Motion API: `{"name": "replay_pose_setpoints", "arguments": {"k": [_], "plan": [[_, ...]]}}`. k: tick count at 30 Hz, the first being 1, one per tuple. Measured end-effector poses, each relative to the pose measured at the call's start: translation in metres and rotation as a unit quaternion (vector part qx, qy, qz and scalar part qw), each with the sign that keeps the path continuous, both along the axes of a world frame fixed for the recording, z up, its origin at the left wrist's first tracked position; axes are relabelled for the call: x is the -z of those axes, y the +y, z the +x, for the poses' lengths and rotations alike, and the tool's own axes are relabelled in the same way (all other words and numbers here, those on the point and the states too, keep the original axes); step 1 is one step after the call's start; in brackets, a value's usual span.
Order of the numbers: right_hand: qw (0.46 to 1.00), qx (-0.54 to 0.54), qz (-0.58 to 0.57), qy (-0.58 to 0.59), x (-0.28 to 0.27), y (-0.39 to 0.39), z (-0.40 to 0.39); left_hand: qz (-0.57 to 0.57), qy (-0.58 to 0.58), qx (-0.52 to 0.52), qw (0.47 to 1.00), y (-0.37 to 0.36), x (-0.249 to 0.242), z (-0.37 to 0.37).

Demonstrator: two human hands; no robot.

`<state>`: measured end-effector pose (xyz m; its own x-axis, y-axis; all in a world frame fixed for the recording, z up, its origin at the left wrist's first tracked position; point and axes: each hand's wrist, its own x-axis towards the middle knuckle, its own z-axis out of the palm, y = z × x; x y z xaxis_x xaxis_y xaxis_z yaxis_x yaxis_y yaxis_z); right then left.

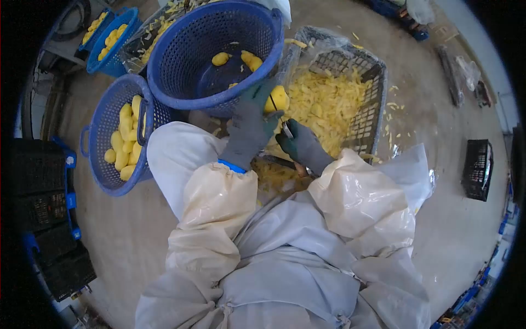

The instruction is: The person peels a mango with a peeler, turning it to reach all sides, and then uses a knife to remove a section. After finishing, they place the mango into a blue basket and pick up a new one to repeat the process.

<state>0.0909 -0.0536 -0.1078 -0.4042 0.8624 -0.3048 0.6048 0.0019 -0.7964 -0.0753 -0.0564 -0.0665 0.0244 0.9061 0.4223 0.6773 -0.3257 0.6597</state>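
My left hand (253,118), in a grey and green glove, is closed around a peeled yellow potato (278,99) beside the rim of a large blue basket (192,102). My right hand (301,143), gloved the same way, grips a small metal-edged tool (287,130) just below and right of the potato. What kind of tool it is cannot be made out. Beyond my hands, a dark crate (378,104) holds a heap of yellow peelings (323,107). Several peeled potatoes (220,58) lie inside the large basket.
A second blue basket (98,164) with several peeled potatoes stands at the left. Blue tubs (112,67) of potatoes are at the upper left. Black crates (46,203) are stacked at the far left, and a small black crate (476,170) sits on the floor at the right.
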Motion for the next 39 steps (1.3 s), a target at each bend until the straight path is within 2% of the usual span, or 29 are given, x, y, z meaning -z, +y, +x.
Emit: {"name": "replay_pose_setpoints", "arguments": {"k": [3, 6, 9, 12, 15, 18, 21, 22, 25, 28, 31, 34, 37, 39], "plan": [[0.999, -0.033, 0.011, -0.035, 0.01, 0.003, 0.003, 0.007, 0.031, 0.0, 0.999, -0.007, -0.009, 0.009], [0.996, -0.062, -0.054, -0.033, 0.001, 0.016, 0.005, 0.003, 0.025, -0.007, 1.0, -0.005, -0.005, 0.005], [0.994, -0.087, -0.062, 0.027, 0.006, 0.019, 0.012, 0.0, 0.018, -0.028, 0.999, -0.008, -0.009, 0.008], [0.997, -0.067, -0.034, 0.01, 0.013, 0.016, 0.009, 0.009, 0.014, -0.02, 1.0, -0.007, -0.007, 0.007], [0.996, -0.043, -0.073, -0.018, 0.02, 0.023, 0.0, -0.007, -0.026, -0.028, 0.999, 0.006, 0.003, -0.003], [0.996, -0.075, 0.014, -0.037, 0.014, 0.031, -0.005, -0.078, -0.119, -0.04, 0.989, 0.011, 0.003, -0.013], [0.997, -0.063, -0.031, -0.005, 0.026, 0.029, 0.001, -0.013, 0.02, -0.028, 0.999, 0.006, -0.002, -0.001], [0.994, -0.044, -0.093, 0.036, 0.027, 0.028, 0.002, -0.012, 0.04, -0.036, 0.998, -0.004, -0.006, 0.009], [0.991, -0.024, -0.102, 0.089, 0.034, 0.025, 0.003, 0.008, 0.001, -0.03, 1.0, -0.003, -0.004, 0.012], [0.996, -0.073, 0.038, -0.018, 0.037, 0.034, -0.001, 0.012, -0.075, -0.066, 0.995, 0.013, 0.014, -0.007], [0.998, -0.045, -0.041, 0.02, 0.014, 0.036, -0.004, -0.009, -0.088, -0.071, 0.994, 0.017, 0.009, -0.016], [0.999, -0.046, 0.015, -0.002, 0.033, 0.035, -0.003, 0.009, -0.065, -0.069, 0.995, 0.017, 0.009, -0.013], [0.999, -0.039, -0.026, 0.006, 0.026, 0.032, -0.003, -0.009, -0.074, -0.086, 0.994, 0.009, 0.007, -0.006], [0.999, -0.038, -0.016, 0.035, 0.07, 0.039, 0.0, 0.008, 0.003, -0.05, 0.999, 0.001, -0.003, 0.007]]}}
